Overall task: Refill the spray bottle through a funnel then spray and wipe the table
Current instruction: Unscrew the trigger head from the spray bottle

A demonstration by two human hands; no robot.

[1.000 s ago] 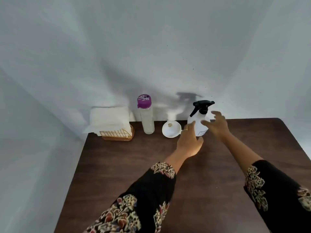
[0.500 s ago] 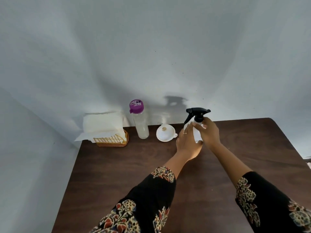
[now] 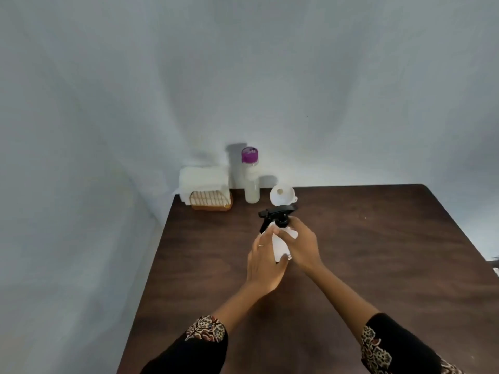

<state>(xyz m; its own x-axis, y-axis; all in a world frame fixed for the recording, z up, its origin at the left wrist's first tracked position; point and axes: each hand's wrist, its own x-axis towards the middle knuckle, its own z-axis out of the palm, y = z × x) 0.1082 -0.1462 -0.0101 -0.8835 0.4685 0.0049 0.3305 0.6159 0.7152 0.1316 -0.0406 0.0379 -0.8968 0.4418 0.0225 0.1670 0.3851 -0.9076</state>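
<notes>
Both hands are on the spray bottle [image 3: 280, 244], which stands upright on the dark wooden table [image 3: 378, 265], out from the wall, roughly mid-table and in front of the other items. Left hand [image 3: 266, 261] is cupped around the bottle's left side, fingers curled partway, thumb near the base; ring visible on one finger. Right hand [image 3: 302, 245] wraps the right side and shoulder of the white body, fingers closed onto it just under the black trigger head [image 3: 278, 214]. Trigger head is on the bottle, nozzle pointing left. White funnel [image 3: 282, 195] sits just behind the bottle, wide end up, near the back edge. Left of it, a clear bottle with a purple cap [image 3: 250, 179] stands upright by the wall. Further left, a wire basket [image 3: 210, 202] with white cloths [image 3: 204, 178] stacked in it, at the back-left corner. Both sleeves are black with floral cuffs.
</notes>
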